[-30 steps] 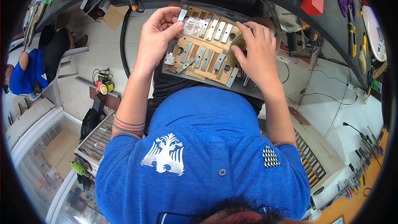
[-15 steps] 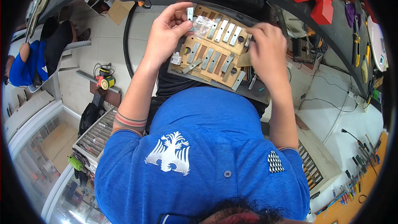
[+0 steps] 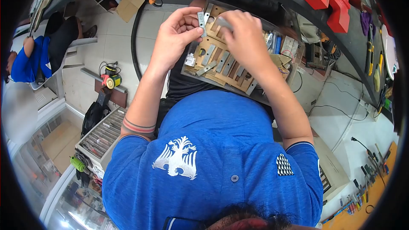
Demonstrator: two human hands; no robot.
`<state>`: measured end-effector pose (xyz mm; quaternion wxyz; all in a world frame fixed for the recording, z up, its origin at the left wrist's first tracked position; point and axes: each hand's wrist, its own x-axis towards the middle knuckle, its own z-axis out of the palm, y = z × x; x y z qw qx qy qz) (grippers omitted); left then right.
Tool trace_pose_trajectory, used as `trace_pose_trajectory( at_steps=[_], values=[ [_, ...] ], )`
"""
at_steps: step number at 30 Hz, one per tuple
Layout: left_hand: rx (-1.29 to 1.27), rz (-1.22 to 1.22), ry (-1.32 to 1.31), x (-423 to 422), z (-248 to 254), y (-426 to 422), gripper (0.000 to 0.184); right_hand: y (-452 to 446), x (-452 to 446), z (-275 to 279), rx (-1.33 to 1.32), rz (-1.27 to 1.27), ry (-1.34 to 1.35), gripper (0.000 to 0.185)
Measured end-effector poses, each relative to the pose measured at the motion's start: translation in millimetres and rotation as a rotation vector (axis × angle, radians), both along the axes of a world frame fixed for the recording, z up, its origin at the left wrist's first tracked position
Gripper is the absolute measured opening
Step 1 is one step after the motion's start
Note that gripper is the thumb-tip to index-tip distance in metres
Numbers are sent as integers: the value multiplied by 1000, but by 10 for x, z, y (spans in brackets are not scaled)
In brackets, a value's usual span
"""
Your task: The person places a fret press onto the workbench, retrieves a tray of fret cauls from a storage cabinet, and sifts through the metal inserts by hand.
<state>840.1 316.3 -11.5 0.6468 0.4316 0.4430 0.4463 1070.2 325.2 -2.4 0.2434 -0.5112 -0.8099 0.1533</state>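
Right hand (image 3: 240, 32) has moved leftward over the board (image 3: 211, 29), grip unclear; left hand (image 3: 177, 34) pinches 1 strip (image 3: 201, 20).

Bright, even indoor light, with white glare at lower left; strong fisheye bending, black rounded corners, and motion blur upper centre.
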Motion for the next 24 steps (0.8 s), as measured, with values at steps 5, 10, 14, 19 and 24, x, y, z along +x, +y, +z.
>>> trace_pose_trajectory(
  at_steps=[5, 10, 14, 19, 24],
  values=[
    [2, 1, 41, 4, 1, 26, 45, -64, 454, 439, -264, -187, 282, 29],
    [12, -26, 127, 63, 14, 53, 37, -283, 881, 614, -385, -311, 144, 37],
    [34, -74, 268, 115, 82, 38, 32, -389, 988, 488, 6, -312, -60, 42],
    [46, -97, 316, 176, 46, 7, 26, -493, 946, 415, -8, -249, -86, 40],
    [92, -124, 384, 207, 71, -8, 23, -709, 640, 398, -134, -16, -208, 32]
  ],
)
